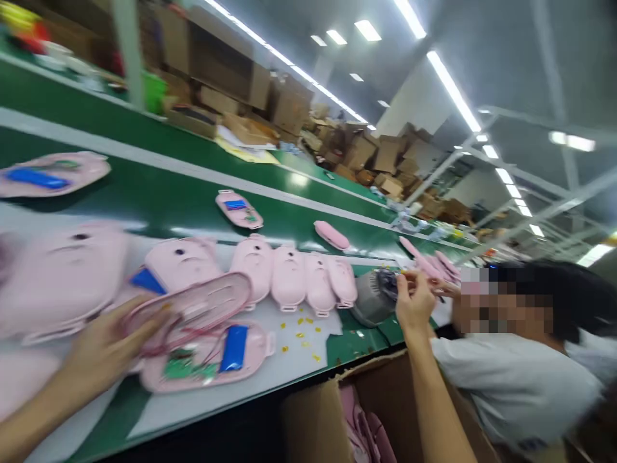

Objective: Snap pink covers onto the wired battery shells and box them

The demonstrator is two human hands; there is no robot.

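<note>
Your left hand [108,337] is gripping the upper shell [212,302] by its near end, the thumb pressing inside the hollow and the fingers wrapping the rim. You are holding this shell tilted over the lower shell [258,350], which is lying open on the white sheet [294,363] on the bench [359,347]. Your right hand [417,299] is rising beside the grey unit [369,302]; its fingers are bending close together, but whether they are holding anything, you cannot tell at this blur.

The step in hand appears to be handling 1 open pair of shells, the parts inside showing. Moving the upper shell is likely calling for a steady left grip and slack in the thin wires [219,344], which seem to be running up towards it.

Both shells are showing smooth pink walls, apparently plastic, with long oval outlines; the lower shell is carrying a tab at its far end. Inside it, a glossy blue pack [234,348] is sitting flat beside a green board [180,368]. Small, shiny yellow bits [285,349] are lying scattered on the sheet. Below the bench edge, a matte brown carton [313,411] is holding pink pieces [359,424].
</note>
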